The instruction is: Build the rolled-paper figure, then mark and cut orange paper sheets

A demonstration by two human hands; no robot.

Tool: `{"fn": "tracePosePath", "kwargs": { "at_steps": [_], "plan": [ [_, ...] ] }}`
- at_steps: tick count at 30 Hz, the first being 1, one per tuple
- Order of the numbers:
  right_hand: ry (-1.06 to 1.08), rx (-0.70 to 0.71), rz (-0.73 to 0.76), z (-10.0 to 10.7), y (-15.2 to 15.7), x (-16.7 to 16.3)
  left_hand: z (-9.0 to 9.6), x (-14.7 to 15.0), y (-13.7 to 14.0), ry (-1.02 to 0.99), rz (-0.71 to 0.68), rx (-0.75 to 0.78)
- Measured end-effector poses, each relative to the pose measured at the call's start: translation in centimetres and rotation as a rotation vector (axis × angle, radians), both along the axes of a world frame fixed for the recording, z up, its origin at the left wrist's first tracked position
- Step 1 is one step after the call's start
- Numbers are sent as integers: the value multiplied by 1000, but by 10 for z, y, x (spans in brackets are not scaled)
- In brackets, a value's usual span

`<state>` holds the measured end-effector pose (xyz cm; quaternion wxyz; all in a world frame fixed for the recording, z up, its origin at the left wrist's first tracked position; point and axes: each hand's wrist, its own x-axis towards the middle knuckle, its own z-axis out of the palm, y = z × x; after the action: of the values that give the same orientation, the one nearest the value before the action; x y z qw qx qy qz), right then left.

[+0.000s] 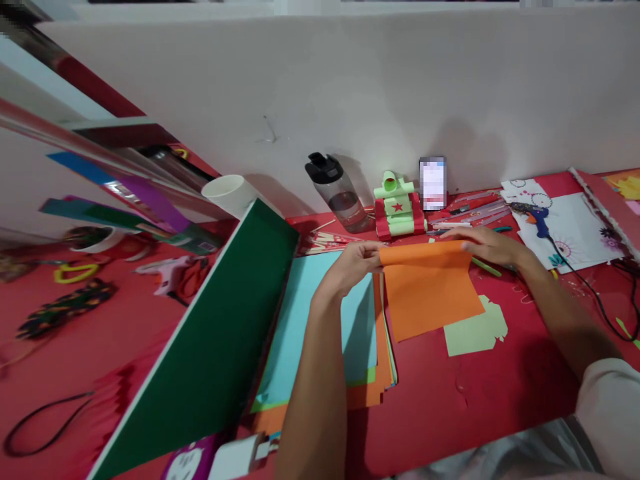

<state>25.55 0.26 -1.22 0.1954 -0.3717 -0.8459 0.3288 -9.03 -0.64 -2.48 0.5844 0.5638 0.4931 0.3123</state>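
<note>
An orange sheet of paper [430,293] is held by its far edge between my two hands, and that edge curls over into a fold or roll. My left hand [355,263] pinches the far left corner. At the far right corner, my right hand [493,247] grips the same edge, thumb on top. The near part of the sheet hangs over a pale green cut paper piece [473,333] on the red table [430,407]. Left of the sheet lies a stack of coloured paper with light blue [315,300] on top.
A green board [210,333] leans at the left. Along the wall stand a water bottle [340,197], a red and green paper model [399,210] and a phone [433,183]. A blue glue gun [537,217] with its cord lies right; a pink glue gun [163,273] lies left.
</note>
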Motion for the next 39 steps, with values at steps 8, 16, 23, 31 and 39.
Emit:
{"fn": "tracePosePath", "kwargs": {
  "at_steps": [8, 16, 23, 31, 39],
  "plan": [
    [512, -686, -103, -9, 0, 11, -22, -14, 9, -75, 98, -51],
    [585, -775, -135, -6, 3, 9, -30, -14, 10, -103, 137, -38],
    [427, -629, -174, 8, 1, -1, -41, -14, 13, -62, 128, -13],
    [370, -544, -151, 10, -1, -6, -52, -15, 16, -59, 82, -4],
    [403, -530, -164, -3, 5, -8, -46, -10, 14, -28, 94, 9]
  ]
}}
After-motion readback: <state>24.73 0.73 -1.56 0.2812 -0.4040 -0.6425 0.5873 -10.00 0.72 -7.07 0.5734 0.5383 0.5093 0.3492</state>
